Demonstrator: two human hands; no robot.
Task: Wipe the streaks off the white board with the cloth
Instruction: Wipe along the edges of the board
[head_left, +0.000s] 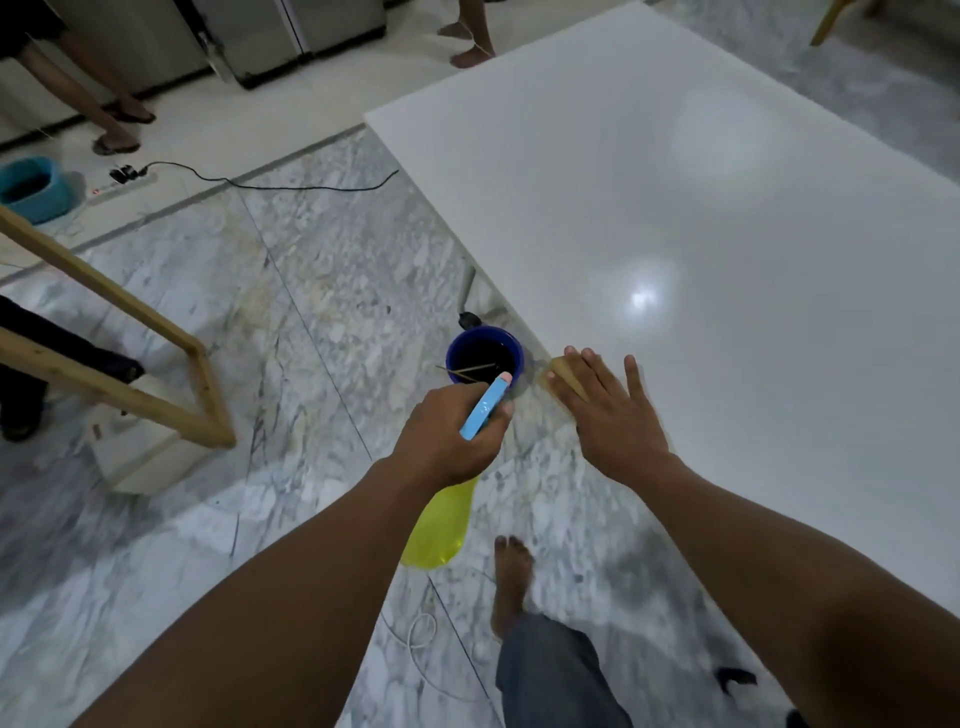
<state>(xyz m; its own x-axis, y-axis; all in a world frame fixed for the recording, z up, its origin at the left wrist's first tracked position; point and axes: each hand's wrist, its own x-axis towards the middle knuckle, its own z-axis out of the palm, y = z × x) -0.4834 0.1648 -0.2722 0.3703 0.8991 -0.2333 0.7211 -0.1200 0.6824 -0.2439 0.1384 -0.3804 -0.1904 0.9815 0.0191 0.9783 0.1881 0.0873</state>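
A large glossy white board (727, 218) fills the right half of the view, lying flat like a tabletop. At its near left edge my right hand (608, 410) lies flat with fingers spread on a tan cloth (563, 379), pressing it onto the board. My left hand (452, 436) is closed around a spray bottle (441, 525) with a yellow body and a light blue trigger head (485, 408), held over the floor just left of the board. No streaks stand out on the board's surface.
A dark blue bucket (484, 355) with sticks in it stands on the marble floor beside the board's edge. A wooden frame (130, 332) stands at left. A teal tub (34, 188), a power strip with black cable (260, 184) and other people's legs are farther back.
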